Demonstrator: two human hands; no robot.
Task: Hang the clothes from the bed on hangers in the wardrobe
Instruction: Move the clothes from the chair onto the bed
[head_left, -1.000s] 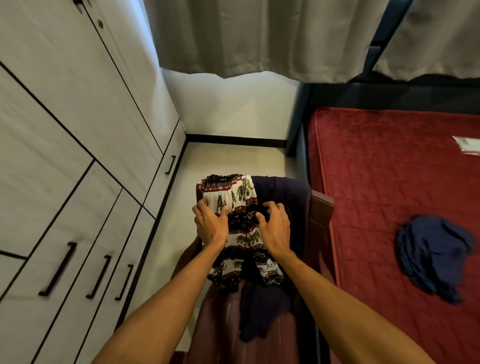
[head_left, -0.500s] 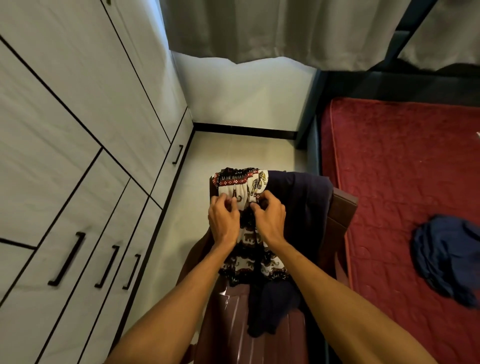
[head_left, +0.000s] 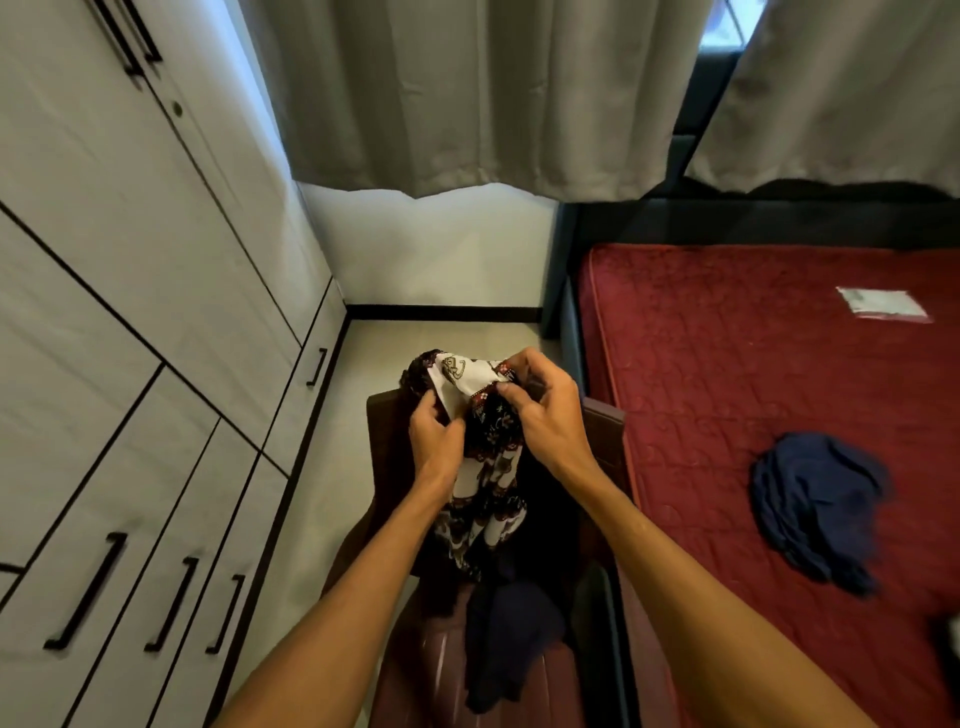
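- The left hand (head_left: 434, 441) has its fingers curled into the white fold of the elephant-print garment (head_left: 488, 483), while the right hand (head_left: 545, 421) pinches the red-trimmed band between thumb and fingers. This looks like a hold for finding and spreading the waistband
- The rest of that garment hangs down against the back of the maroon chair (head_left: 387, 415), over a dark navy garment (head_left: 509, 634) draped onto the seat
- Another blue garment (head_left: 815, 504) lies crumpled on the red bed (head_left: 727, 364), well apart from the hands — probably waiting its turn
- The wardrobe (head_left: 130, 260) doors are closed and no hanger is visible, so hanging has likely not begun
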